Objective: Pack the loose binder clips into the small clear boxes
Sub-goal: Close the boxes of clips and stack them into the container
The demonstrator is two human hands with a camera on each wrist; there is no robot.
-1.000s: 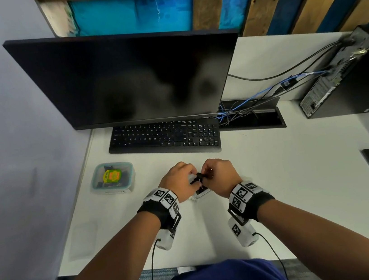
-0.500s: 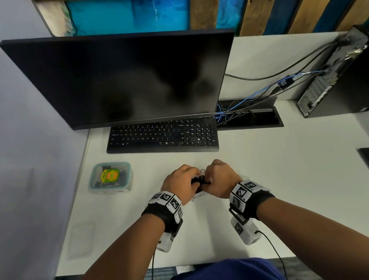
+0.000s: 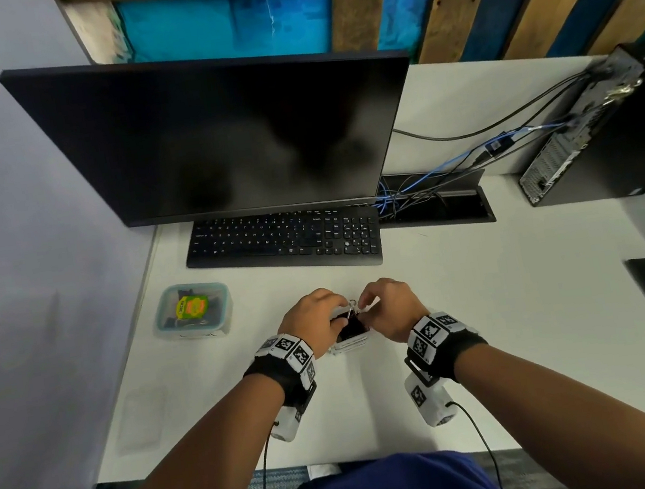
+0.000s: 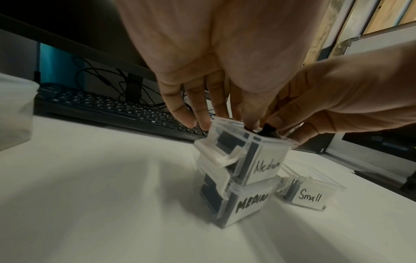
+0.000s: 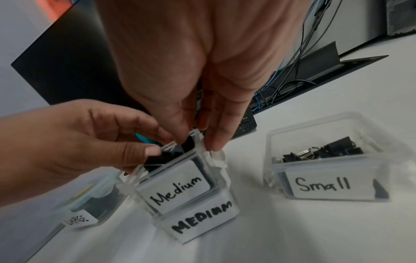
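Two clear boxes are stacked: a top one labelled Medium and a lower one labelled MEDIUM. The top box has no lid on and holds black binder clips. My left hand grips its rim, thumb inside on the clips and fingers behind the far wall. My right hand pinches a black binder clip at the box mouth, its silver wire handle upright.
An open box labelled Small with several clips stands to the right. A box labelled LARGE sits left. A teal-rimmed container and a clear lid lie farther left. A keyboard lies behind.
Half a second ago my knuckles were pressed together over the stack. My hands have since parted a little, and the clip's wire handle shows between them.
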